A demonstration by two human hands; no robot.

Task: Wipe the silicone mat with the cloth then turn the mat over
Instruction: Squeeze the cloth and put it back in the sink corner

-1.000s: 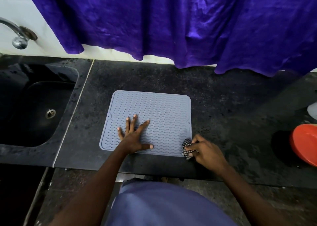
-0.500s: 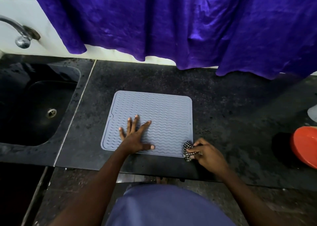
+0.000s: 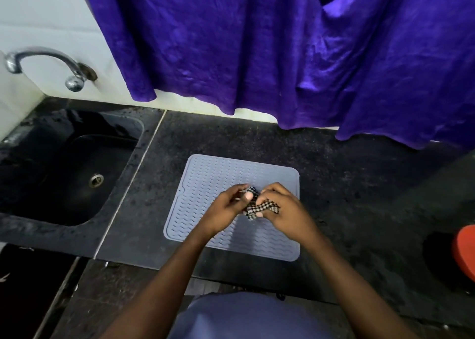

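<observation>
A grey silicone mat (image 3: 210, 179) with a wavy ribbed face lies flat on the black counter (image 3: 347, 184). Above its middle, both hands hold a small black-and-white checked cloth (image 3: 259, 207). My left hand (image 3: 226, 207) pinches the cloth's upper left end between thumb and fingers. My right hand (image 3: 285, 210) grips its right side, fingers curled around it. The cloth is bunched between the two hands and lifted slightly off the mat. The hands and forearms hide the mat's centre.
A black sink (image 3: 69, 169) with a drain is set into the counter at the left, a metal tap (image 3: 46, 63) above it. A purple curtain (image 3: 282, 55) hangs over the counter's back edge. A red bowl (image 3: 465, 251) sits at the far right.
My left hand lifted off the mat and joined the right hand on the cloth. The right hand carried the cloth from the mat's near right corner to above its middle. The camera tilted up.
</observation>
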